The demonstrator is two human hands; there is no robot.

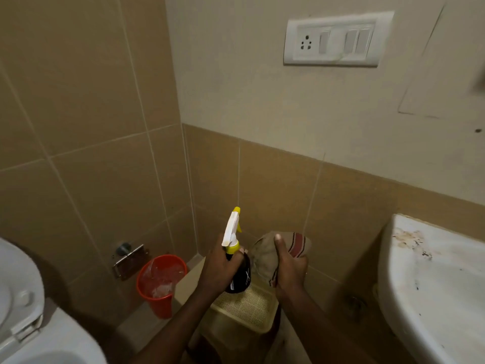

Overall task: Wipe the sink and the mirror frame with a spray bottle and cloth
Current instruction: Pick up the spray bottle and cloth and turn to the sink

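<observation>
Your left hand [220, 266] grips the spray bottle [235, 261], right hand [288, 266] bunches the cloth [265, 254]; both ready for the stained sink [430, 271].

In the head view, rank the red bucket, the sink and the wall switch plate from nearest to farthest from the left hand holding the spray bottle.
From the left hand gripping the spray bottle:
1. Red bucket, just to its left, on the floor.
2. Sink, off to the right, past the other hand.
3. Switch plate, high on the wall, up and right.

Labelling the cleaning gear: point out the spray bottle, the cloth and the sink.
spray bottle [240, 274], head view, dark body
cloth [265, 254], head view, bunched beige middle
sink [430, 261], head view, stained top rim
</observation>
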